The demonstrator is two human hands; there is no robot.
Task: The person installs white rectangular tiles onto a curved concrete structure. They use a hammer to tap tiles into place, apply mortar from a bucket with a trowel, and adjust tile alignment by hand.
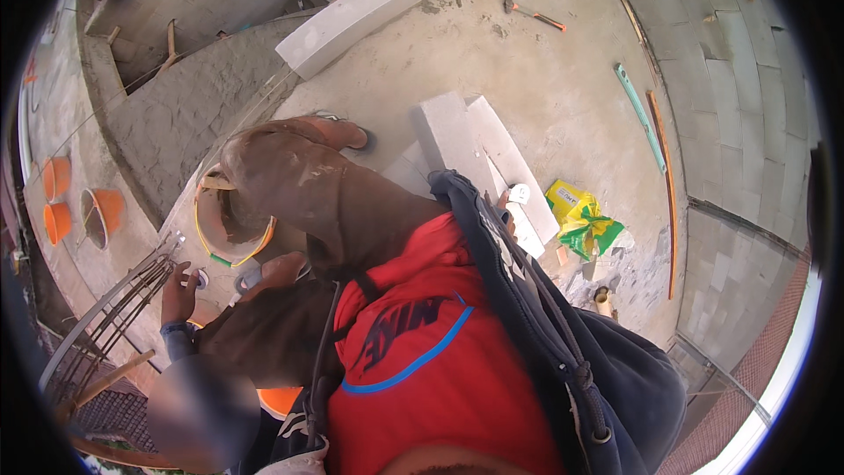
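My left hand [179,295] reaches out at the far left, beside a bundle of rebar [132,286]. Its fingers curl at a small white and purple round object [202,279], too small to name. On the other side, my right hand [507,212] is mostly covered by my open dark jacket [607,369]. The visible fingers close against a white rounded object [520,193], whose kind I cannot make out. Pale blocks [453,132] lie under and beyond that hand. Between my bent legs [308,176] and the rebar stands a mortar bucket [230,224].
Orange buckets [107,208] stand at the left. A row of pale blocks [365,9] runs along the far side. A hammer [536,13], a green spirit level [640,114], a long wooden strip [664,193] and a yellow-green bag [582,220] lie on the concrete floor [536,70].
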